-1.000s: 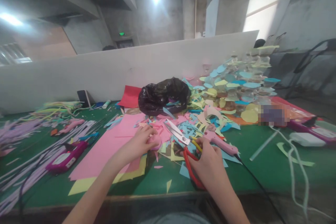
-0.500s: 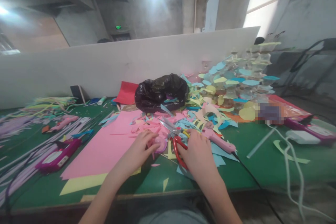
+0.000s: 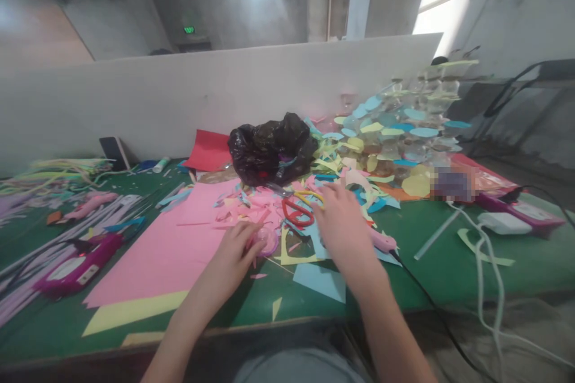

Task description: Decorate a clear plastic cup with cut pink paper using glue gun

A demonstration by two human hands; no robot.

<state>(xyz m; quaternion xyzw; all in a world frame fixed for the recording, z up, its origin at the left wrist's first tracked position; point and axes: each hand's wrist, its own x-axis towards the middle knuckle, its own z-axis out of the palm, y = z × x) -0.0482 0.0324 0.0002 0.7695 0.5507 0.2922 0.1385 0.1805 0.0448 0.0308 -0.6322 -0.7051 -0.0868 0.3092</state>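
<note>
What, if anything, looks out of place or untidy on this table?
Loose paper scraps lie strewn across the middle of the green table, around the scissors and up against the crumpled black bag. That looks untidy, though it may be ordinary cutting waste. I see no obvious liquid spill.

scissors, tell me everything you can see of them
The scissors have one red handle and one yellow, plastic-looking, set apart. Their grey, metal-looking blades point leftward toward the black bag; the tips are unclear. They lie among paper scraps. The right hand is at the handles, contact unclear.
</note>
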